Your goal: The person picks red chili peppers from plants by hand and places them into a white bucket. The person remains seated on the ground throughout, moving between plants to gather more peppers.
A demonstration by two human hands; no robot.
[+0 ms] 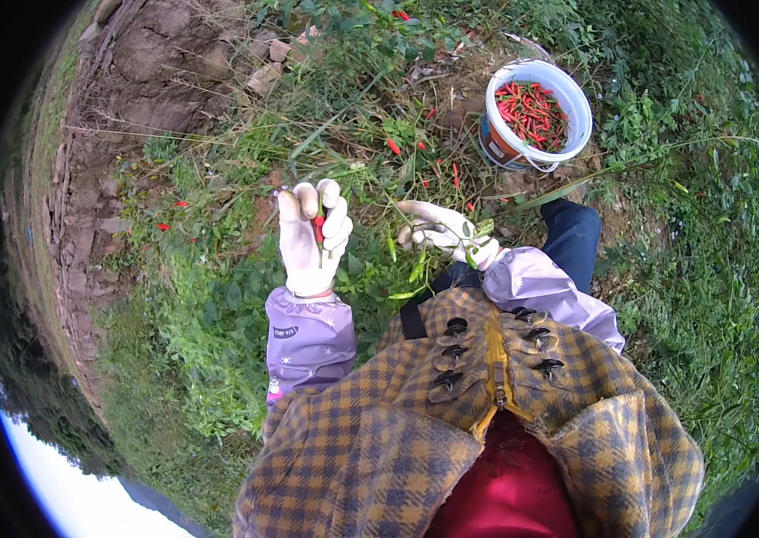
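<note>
My left hand (302,259), in a white knit glove with soiled fingertips, is turned palm up. Its curled fingers hold red chili peppers (318,230) with green stems against the palm. My right hand (443,225), gloved the same way, reaches in among a chili plant. Green chili peppers (418,267) and a few leaves (484,228) hang in front of it and partly cover it. Whether its fingers grip a stem is hard to tell. Beyond the right hand stands a white-rimmed bucket (579,121) with red chili peppers (531,114) inside.
Red chilies (393,146) show among the grass and weeds ahead. An earth bank (157,67) with loose stones (264,78) rises at the left. My bent knee (571,232) is close below the bucket. Dense green plants (709,269) grow on the right.
</note>
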